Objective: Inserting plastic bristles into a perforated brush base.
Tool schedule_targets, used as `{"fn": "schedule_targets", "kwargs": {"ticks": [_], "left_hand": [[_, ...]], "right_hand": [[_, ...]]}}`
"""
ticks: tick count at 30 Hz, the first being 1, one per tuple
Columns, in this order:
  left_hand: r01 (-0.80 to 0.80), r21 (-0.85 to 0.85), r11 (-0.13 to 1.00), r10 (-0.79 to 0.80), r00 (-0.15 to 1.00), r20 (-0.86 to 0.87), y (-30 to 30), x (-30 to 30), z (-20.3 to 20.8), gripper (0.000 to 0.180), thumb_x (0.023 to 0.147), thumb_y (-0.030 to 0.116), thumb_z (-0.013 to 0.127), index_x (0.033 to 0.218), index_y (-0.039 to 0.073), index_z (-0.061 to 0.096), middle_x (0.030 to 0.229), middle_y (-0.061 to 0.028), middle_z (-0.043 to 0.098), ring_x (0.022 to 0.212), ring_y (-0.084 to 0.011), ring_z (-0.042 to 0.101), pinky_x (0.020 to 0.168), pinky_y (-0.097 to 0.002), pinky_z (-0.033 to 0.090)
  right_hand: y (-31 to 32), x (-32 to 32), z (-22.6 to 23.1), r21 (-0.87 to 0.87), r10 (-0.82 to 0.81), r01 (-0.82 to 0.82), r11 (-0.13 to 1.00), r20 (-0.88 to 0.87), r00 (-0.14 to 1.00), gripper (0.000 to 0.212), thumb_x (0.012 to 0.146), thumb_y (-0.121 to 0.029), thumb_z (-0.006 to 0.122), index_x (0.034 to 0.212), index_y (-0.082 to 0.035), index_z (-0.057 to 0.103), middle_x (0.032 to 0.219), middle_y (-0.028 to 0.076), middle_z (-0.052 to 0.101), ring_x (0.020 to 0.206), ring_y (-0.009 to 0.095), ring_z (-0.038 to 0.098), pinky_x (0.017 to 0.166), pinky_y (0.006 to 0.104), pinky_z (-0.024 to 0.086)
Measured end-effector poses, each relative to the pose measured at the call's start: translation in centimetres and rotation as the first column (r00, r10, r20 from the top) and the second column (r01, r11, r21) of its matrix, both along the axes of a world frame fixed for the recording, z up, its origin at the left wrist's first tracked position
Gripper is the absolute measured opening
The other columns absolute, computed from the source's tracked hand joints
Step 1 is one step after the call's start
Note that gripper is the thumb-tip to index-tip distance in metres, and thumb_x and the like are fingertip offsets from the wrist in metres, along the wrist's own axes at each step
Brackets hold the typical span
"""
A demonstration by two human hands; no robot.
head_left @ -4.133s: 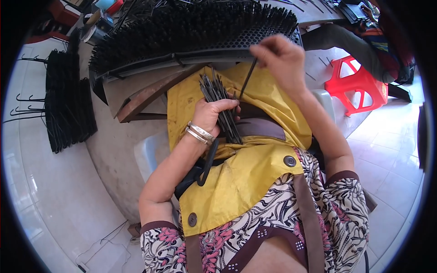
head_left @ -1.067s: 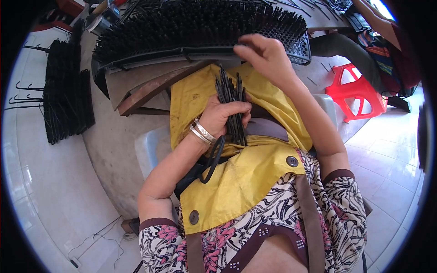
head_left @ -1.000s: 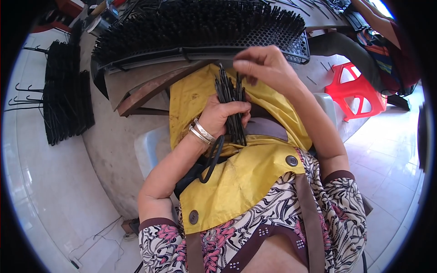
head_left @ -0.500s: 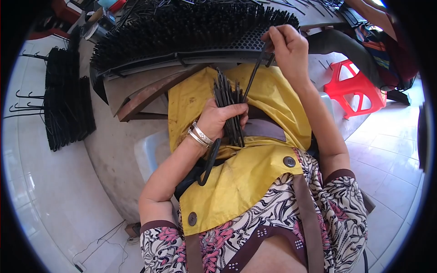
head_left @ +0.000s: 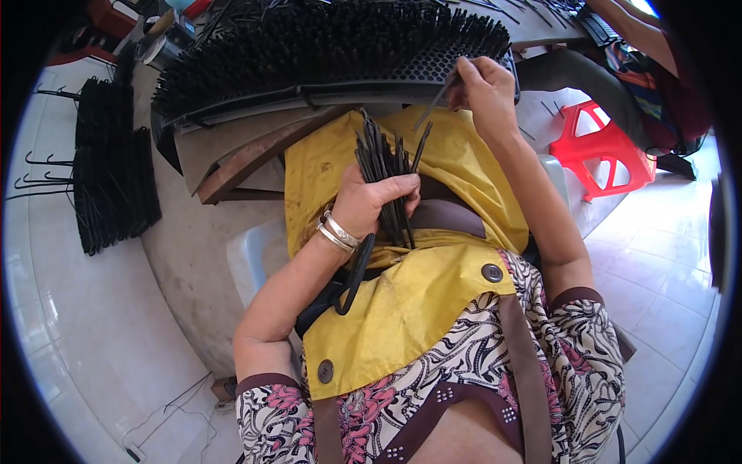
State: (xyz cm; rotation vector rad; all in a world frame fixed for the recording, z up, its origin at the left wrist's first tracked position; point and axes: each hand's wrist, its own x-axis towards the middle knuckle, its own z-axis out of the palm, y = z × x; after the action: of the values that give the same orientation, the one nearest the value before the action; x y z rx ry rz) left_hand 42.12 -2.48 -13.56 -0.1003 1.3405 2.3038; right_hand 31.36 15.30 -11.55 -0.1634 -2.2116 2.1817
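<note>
- The bundle (head_left: 378, 155), many thin black rods, is upright above the person's lap, slightly fanned at the top; one rod leans out to its right.
- The left hand (head_left: 380, 195) has its grip clenched around the bundle, thumb across the front.
- The single rod (head_left: 437, 100) slants down and left from the right hand, its lower end near the bundle's top but apart from it.
- The right hand (head_left: 488, 93) has its grip pinching that rod by the upper end, thumb against fingers, in front of the rack's right end.
- The rack (head_left: 433, 69), dark and perforated, lies beyond both hands; many black rods (head_left: 325, 46) stand packed in it, with bare holes along its near right side.
- A brown beam (head_left: 255, 158) slants under the rack's near edge.
- The yellow apron (head_left: 402, 309) covers the lap beneath the hands.
- Two silvery bangles (head_left: 338, 232) circle the left wrist, just beside a black loop (head_left: 357, 274).
- At left, a black stack (head_left: 116, 178) has hooked ends pointing left.
- At right stand a red stool (head_left: 607, 151) and, beyond it, a co-worker's leg (head_left: 568, 76).
- Loose rods lie on the pale surface (head_left: 533, 29) behind the rack.
</note>
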Motion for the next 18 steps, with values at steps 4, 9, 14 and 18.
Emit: {"fn": "schedule_targets", "kwargs": {"ticks": [4,9,14,18], "left_hand": [[-0.07,0.028,0.997,0.067,0.993,0.093,0.0,0.0,-0.3,0.011,0.075,0.009,0.064,0.074,0.0,0.058,0.063,-0.0075,0.059,0.051,-0.0152,0.056,0.048,-0.0271,0.046],[-0.072,0.013,0.997,0.068,0.982,0.177,0.1,-0.1,-0.4,0.012,0.076,0.01,0.064,0.076,-0.001,0.059,0.064,-0.0077,0.059,0.052,-0.0155,0.056,0.049,-0.027,0.046],[-0.075,0.012,0.997,0.071,0.979,0.192,0.1,-0.2,-0.3,0.013,0.076,0.009,0.065,0.077,-0.001,0.059,0.065,-0.0079,0.059,0.053,-0.0157,0.057,0.048,-0.0269,0.046],[-0.097,0.03,0.995,0.09,0.978,0.186,0.0,-0.2,-0.3,0.012,0.076,0.009,0.065,0.078,-0.002,0.059,0.065,-0.0077,0.059,0.053,-0.0158,0.056,0.048,-0.027,0.046]], "right_hand": [[-0.3,-0.4,1.2,0.115,-0.065,0.096,0.989,-0.249,0.966,0.02,0.09,-0.014,0.051,0.079,0.002,0.055,0.055,0.006,0.056,0.042,0.011,0.052,0.042,0.021,0.041],[-1.0,-3.6,1.1,0.196,-0.068,0.236,0.952,-0.616,0.785,0.016,0.089,-0.012,0.053,0.082,0.003,0.055,0.059,0.005,0.059,0.05,0.01,0.058,0.048,0.0208,0.046],[-2.2,-4.3,0.6,0.327,0.022,0.321,0.889,-0.73,0.684,0.011,0.088,-0.011,0.054,0.084,-0.001,0.056,0.062,0.004,0.061,0.052,0.01,0.06,0.049,0.021,0.046],[-2.2,-4.6,0.2,0.413,0.173,0.401,0.817,-0.841,0.513,0.005,0.086,-0.008,0.055,0.086,-0.003,0.056,0.062,0.005,0.06,0.055,0.014,0.061,0.049,0.0236,0.045]]}}
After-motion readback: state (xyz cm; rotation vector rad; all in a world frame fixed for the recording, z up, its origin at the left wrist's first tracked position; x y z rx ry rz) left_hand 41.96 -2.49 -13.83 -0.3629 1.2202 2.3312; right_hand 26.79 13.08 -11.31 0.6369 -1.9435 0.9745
